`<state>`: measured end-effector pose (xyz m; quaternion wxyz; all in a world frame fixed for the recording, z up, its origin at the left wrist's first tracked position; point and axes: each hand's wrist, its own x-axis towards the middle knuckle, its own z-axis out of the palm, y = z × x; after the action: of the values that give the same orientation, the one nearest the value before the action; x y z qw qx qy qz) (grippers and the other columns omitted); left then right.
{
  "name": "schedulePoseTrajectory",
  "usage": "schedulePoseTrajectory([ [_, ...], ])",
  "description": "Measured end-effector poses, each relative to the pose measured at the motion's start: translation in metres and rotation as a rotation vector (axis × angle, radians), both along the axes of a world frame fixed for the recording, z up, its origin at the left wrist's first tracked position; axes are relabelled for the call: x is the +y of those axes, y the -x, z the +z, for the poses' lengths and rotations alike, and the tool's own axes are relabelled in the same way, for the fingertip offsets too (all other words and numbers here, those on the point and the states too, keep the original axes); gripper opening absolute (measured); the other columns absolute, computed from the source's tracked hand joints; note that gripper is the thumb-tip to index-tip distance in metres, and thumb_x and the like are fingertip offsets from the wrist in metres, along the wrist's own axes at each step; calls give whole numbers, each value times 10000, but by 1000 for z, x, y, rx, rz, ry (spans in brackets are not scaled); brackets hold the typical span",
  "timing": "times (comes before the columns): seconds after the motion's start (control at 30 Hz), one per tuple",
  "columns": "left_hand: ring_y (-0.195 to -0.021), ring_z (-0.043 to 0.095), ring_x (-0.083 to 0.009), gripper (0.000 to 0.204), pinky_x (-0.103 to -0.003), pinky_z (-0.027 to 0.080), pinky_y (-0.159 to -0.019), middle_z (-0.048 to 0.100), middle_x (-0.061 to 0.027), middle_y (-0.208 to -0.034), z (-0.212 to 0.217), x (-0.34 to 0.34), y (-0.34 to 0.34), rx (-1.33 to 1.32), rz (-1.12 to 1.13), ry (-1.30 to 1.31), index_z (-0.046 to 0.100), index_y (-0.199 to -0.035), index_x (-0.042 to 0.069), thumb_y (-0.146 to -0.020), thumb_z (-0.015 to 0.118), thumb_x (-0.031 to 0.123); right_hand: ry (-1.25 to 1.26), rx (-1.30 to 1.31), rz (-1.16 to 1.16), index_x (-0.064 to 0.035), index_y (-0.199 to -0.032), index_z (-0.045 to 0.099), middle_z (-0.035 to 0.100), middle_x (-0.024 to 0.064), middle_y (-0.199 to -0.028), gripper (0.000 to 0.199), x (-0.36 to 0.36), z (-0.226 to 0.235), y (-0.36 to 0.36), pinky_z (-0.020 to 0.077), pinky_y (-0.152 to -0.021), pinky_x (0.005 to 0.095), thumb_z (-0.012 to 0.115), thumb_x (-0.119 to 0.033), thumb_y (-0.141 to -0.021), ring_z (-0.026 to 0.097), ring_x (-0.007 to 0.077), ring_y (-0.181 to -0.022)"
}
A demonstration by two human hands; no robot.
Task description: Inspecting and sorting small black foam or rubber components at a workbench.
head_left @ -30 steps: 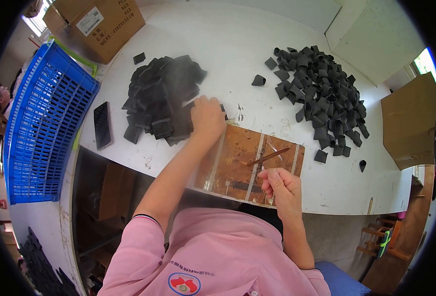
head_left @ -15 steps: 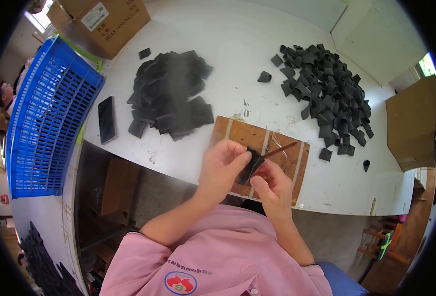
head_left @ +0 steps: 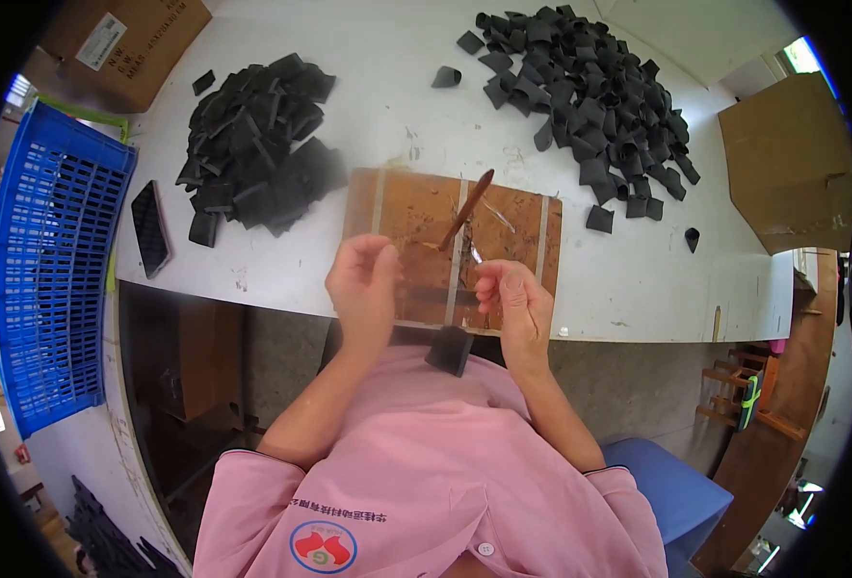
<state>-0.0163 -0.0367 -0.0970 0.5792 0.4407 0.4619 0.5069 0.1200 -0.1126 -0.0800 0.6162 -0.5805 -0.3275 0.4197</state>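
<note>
My left hand is over the left edge of a brown wooden board, fingers bent in and thumb near the index finger. Anything between them is hidden. At the board's right side, my right hand has curled fingers, with a small shiny sliver by the fingertips; whether it is gripped is unclear. A folded black piece, slightly blurred, is at the board's near edge in front of my shirt, apart from both hands. A brown pointed stick slants across the board's middle, beside thin pale strands.
Flat black pieces are heaped at the left of the white table; looped black pieces are heaped at the right. A phone, blue basket and carton stand left. Another carton is right.
The black piece has left my hands and is lower, near my shirt. My hands have moved apart. The stick points more toward the far side. The whole view has shifted.
</note>
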Motion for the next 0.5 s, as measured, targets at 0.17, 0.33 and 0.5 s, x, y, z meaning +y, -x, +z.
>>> schedulePoseTrajectory([
  [0.17,-653,508,-62,116,-186,417,-577,572,-32,-811,-14,-20,28,163,-191,-43,545,-946,-8,-861,493,51,128,-91,-96,19,-887,578,543,23,-704,334,-22,-21,-18,398,-545,190,421,-274,-926,481,67,-619],
  [0.33,-559,498,-70,177,-192,411,-519,590,-45,-694,1,-52,25,643,-550,36,573,-877,-49,-818,578,118,270,-68,-53,20,-851,590,559,36,-660,324,-43,-13,-17,417,-543,202,441,-261,-915,505,76,-598],
  [0.5,-505,523,-91,131,-217,423,-473,600,-58,-632,-29,-54,23,683,-742,-5,586,-828,-50,-770,631,58,412,-155,167,42,-891,578,582,85,-719,309,-70,-21,-10,447,-608,256,531,-261,-855,539,134,-648],
])
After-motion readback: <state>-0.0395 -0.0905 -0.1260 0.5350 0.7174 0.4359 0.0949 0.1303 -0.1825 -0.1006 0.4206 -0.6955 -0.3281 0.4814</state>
